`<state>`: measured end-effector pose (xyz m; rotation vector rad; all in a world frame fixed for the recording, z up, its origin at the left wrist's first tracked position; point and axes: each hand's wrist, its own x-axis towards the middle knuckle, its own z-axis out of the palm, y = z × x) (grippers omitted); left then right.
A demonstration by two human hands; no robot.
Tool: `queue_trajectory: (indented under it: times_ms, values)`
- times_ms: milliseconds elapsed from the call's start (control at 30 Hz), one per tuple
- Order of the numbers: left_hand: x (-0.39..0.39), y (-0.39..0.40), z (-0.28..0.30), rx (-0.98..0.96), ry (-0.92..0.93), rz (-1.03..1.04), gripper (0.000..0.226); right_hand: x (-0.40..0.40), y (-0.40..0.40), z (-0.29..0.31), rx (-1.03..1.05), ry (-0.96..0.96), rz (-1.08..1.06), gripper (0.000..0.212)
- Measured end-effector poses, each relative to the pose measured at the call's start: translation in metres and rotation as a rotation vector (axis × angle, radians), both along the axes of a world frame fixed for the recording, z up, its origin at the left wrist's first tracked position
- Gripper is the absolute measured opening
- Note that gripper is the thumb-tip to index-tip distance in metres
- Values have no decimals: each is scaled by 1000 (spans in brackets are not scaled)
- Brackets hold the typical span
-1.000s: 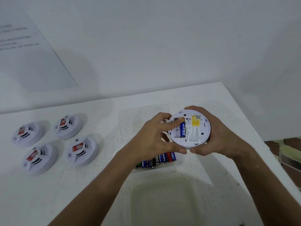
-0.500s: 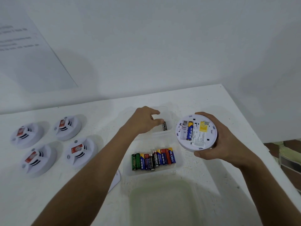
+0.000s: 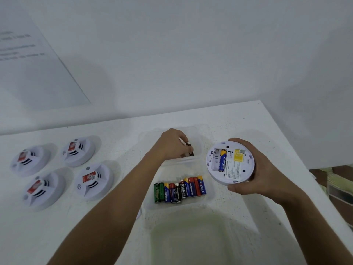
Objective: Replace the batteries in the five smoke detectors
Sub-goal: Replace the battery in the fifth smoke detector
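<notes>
Filling the lower frame, a speckled white desk point(image 3: 118, 134) meets a white wall point(image 3: 172, 54). The left hand point(image 3: 172, 145) pinches a dark battery point(image 3: 190, 150). The right hand point(image 3: 267, 173) grasps a smoke detector point(image 3: 230, 163).

Both forearms extend forward, bare to the frame edge. Left hand point(image 3: 172, 144), knuckles up and wrist bent slightly down, with fingers curled and fingertips pinching a small dark battery point(image 3: 190, 150). Right hand point(image 3: 261, 169), raised nearer the camera, thumb low and fingers wrapped behind, gripping the rim of a round white smoke detector point(image 3: 230, 163) held underside up
</notes>
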<state>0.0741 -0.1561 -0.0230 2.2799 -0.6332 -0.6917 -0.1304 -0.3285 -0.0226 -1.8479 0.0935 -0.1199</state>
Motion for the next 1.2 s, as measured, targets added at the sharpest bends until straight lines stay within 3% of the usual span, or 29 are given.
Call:
queue_trajectory:
  times_ms: [100,200,300,500,700,867,967,1100,1200]
  values:
    - [-8,5,9,-125,-37,87,22,5,3,5,1,-18,15,96]
    - [-25,12,30,-289,-214,203,31,12,6,7,-10,-28,28,96]
    - [-57,25,57,-445,-383,175,24,17,12,8,-33,-31,34,99]
    - [-94,53,51,-470,-600,-5,21,24,24,9,-25,-55,50,94]
    - [-103,70,25,-491,-727,1,19,29,37,10,19,-70,85,95]
    - [-105,89,23,-574,-583,-13,21,37,52,12,68,-100,111,92]
    - [-108,99,31,-586,-421,100,19,42,63,15,71,-95,169,91]
    - [-110,119,48,-564,12,311,62,50,77,22,53,-95,251,91]
    - [-110,134,56,-568,152,341,81,57,88,24,46,-91,305,92]
